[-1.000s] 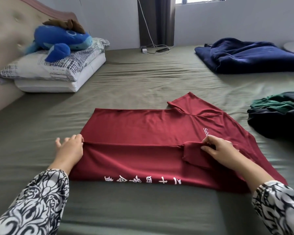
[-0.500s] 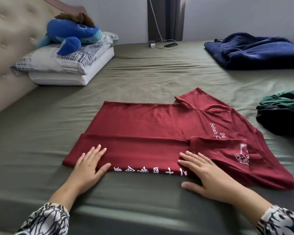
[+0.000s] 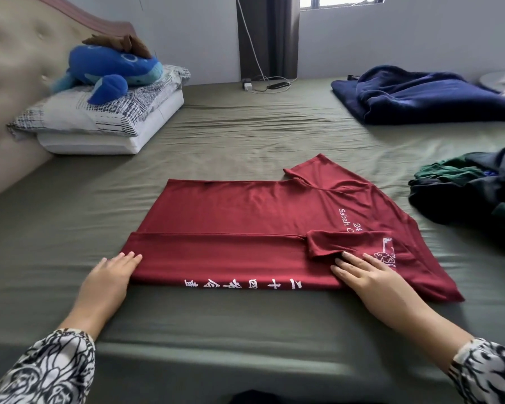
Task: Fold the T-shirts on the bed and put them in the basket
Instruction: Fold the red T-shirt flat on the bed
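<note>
Fingers [image 3: 352, 259] of both hands lie flat on smooth, half-folded maroon T-shirt [image 3: 245, 217].

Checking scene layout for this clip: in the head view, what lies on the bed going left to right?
Blue plush toy on the pillows → left hand → red T-shirt → right hand → heap of dark and green clothes. The navy blanket lies farther back on the right.

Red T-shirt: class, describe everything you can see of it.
The red T-shirt looks like smooth, thin knit, with white characters along its near edge and white print by the chest. It lies flat on the bed, its near side and sleeve folded over, its far sleeve still spread. The left hand touches its corner; the right hand presses the fold.
</note>
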